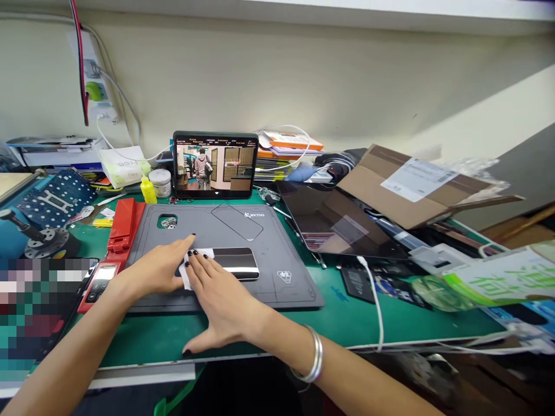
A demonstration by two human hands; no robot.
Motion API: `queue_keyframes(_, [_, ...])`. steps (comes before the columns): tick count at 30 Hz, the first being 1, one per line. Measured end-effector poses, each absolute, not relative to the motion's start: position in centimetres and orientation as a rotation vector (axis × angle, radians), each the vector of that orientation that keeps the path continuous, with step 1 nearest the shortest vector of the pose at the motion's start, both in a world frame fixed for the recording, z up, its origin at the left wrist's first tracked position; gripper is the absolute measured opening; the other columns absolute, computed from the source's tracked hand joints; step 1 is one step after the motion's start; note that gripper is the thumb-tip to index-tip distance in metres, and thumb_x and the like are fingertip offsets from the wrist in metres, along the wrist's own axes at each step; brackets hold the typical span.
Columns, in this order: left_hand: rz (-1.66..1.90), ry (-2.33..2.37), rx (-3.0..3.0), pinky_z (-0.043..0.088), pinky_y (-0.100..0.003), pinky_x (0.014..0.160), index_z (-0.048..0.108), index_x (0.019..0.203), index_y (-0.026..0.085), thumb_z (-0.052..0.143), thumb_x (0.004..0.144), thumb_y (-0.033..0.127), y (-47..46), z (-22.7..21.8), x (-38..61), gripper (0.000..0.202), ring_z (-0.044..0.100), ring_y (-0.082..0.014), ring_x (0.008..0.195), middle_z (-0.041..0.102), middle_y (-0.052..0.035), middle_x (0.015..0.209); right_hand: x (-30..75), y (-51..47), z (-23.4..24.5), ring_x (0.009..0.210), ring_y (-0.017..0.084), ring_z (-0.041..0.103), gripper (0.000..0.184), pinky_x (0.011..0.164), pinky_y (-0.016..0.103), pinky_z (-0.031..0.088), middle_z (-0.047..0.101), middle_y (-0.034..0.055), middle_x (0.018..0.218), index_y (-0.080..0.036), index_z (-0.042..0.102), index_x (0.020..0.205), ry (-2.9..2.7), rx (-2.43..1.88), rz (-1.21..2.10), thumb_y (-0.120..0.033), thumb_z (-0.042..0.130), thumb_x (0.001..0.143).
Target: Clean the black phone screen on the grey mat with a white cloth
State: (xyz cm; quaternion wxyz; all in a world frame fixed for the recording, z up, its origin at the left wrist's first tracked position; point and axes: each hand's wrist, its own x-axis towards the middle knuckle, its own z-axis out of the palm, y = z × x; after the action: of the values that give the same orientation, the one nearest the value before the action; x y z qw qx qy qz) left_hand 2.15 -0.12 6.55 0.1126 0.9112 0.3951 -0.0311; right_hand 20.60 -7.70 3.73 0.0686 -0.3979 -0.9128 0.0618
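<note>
A smartphone (245,263) with a dark, glossy screen lies flat on a grey work mat (277,248). My left hand (162,268) is at the phone's left end, its fingers and thumb on either side of it. A white wipe or tissue (185,276) covers that end, partly hidden beneath both hands. My right hand (221,300) lies flat over the wipe and the phone's left part, fingers stretched out and thumb spread towards me. A silver bangle (314,355) circles the right wrist.
Behind the mat stands a tablet (214,164) playing a video. A red phone stand (124,228) and a yellow bottle (148,189) sit to the left. A large dark screen panel (338,219), a cardboard box (407,185) and a white cable (375,300) occupy the right.
</note>
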Motion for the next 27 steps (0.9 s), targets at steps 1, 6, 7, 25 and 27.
queue_keyframes(1, [-0.098,1.153,2.665,0.043,-0.039,0.103,0.024,0.148,0.010,0.053,0.072,0.023,-0.2,6.6,2.1,0.083,0.045,-0.0314,0.133,0.035,-0.0168,0.153,20.3,-7.4,3.8,0.145,0.039,0.015,0.128,0.120,0.045,0.011,0.020,0.0294,0.154,0.008,0.027,0.146,-2.744,-1.183,0.181,-0.086,0.054,0.063])
queue_keyframes(6, [-0.065,1.147,2.614,0.039,-0.041,0.107,0.022,0.150,0.012,0.057,0.075,0.038,-0.3,6.8,1.7,0.086,0.041,-0.0320,0.136,0.031,-0.0161,0.155,20.5,-6.5,3.9,0.145,0.038,0.015,0.126,0.120,0.045,0.012,0.020,0.0279,0.155,0.007,0.027,0.146,-2.720,-1.206,0.196,-0.085,0.056,0.064])
queue_keyframes(7, [-0.059,1.151,2.605,0.039,-0.042,0.108,0.022,0.150,0.013,0.058,0.075,0.040,-0.3,6.8,1.7,0.087,0.040,-0.0321,0.137,0.030,-0.0158,0.155,20.9,-6.5,3.8,0.145,0.038,0.015,0.127,0.120,0.045,0.013,0.020,0.0281,0.155,0.007,0.027,0.146,-2.709,-1.224,0.204,-0.085,0.057,0.063])
queue_keyframes(25, [-0.141,1.186,2.616,0.041,-0.041,0.105,0.021,0.150,0.010,0.059,0.076,0.046,-0.6,7.0,2.2,0.091,0.041,-0.0353,0.135,0.029,-0.0156,0.156,27.5,-8.9,4.3,0.142,0.048,0.017,0.121,0.114,0.060,0.024,0.019,0.0336,0.153,0.010,0.042,0.136,-2.657,-1.595,0.307,-0.078,0.068,0.057])
queue_keyframes(27, [-0.158,1.184,2.628,0.041,-0.041,0.105,0.021,0.150,0.011,0.060,0.075,0.046,-0.7,7.2,2.5,0.092,0.042,-0.0354,0.135,0.030,-0.0153,0.155,27.2,-9.3,4.2,0.142,0.048,0.018,0.121,0.115,0.059,0.024,0.020,0.0341,0.152,0.011,0.044,0.135,-2.672,-1.607,0.277,-0.079,0.069,0.056])
